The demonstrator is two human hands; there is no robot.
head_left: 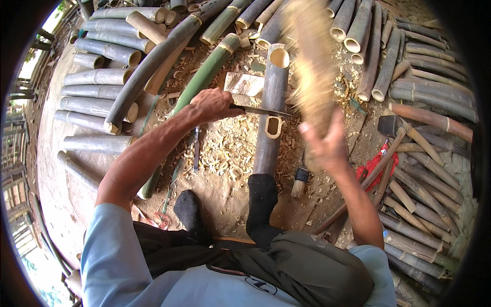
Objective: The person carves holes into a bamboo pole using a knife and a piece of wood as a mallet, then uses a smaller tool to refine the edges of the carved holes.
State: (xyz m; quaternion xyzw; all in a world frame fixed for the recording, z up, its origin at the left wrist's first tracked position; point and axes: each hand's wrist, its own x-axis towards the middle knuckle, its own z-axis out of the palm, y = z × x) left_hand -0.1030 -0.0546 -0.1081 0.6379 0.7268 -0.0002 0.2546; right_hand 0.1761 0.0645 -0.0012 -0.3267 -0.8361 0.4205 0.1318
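Shavings-strewn floor (220,192); bamboo tube (274,92), one o'clock, hole-cutting apparently underway.
Left hand (212,106) grips blade (261,110); right hand (330,143) grips blurred club (311,61); next move likely needs blade steady.

Workshop: bamboo poles (97,145), shavings (225,148)

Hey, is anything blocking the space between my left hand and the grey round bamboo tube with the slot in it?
Only the dark, thin metal blade in your left hand: it spans the gap and crosses the grey round bamboo tube just beyond the slot. Nothing else visible intervenes; pale curled shavings lie on the ground below.
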